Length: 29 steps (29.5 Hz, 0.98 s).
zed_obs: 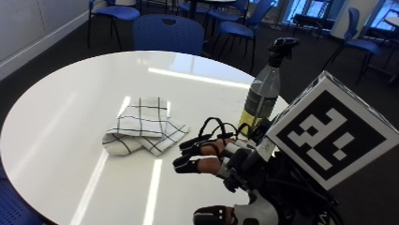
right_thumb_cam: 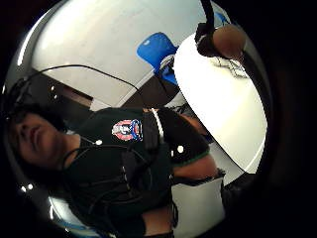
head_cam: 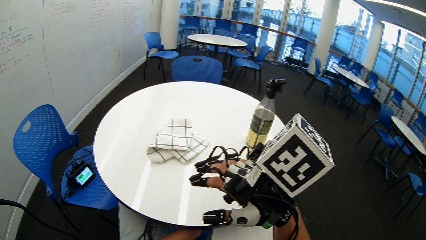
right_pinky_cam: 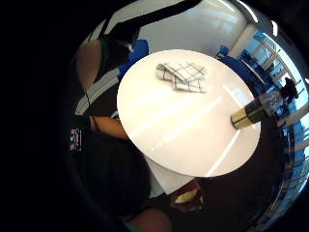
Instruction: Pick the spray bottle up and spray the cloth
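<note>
1. Round white table (zed_obs: 69,93); a folded white cloth (zed_obs: 144,125) with a dark check lies near its middle, flat on the surface.
2. Spray bottle (zed_obs: 265,91) stands upright near the table's edge, black trigger head on top, yellowish liquid in the lower part. Well apart from the cloth.
3. Gloved right hand (zed_obs: 218,161) hovers above the table on the person's side, between cloth and bottle, touching neither.
4. Fingers (zed_obs: 196,146) extended and loosely spread, holding nothing.
5. Little-finger palm view: cloth and bottle both sit on the tabletop, apart.
6. Blue chair (zed_obs: 168,33) stands beyond the table's far edge.
</note>
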Each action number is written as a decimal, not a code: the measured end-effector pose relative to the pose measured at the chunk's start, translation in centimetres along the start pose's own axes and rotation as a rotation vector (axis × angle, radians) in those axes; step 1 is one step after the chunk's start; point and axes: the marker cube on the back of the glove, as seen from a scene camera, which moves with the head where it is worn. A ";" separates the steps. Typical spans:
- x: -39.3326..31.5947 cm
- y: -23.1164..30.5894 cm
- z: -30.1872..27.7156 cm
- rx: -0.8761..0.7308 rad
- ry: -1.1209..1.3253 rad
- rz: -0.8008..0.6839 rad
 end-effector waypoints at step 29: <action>6.5 -1.1 -1.1 0.252 0.082 0.240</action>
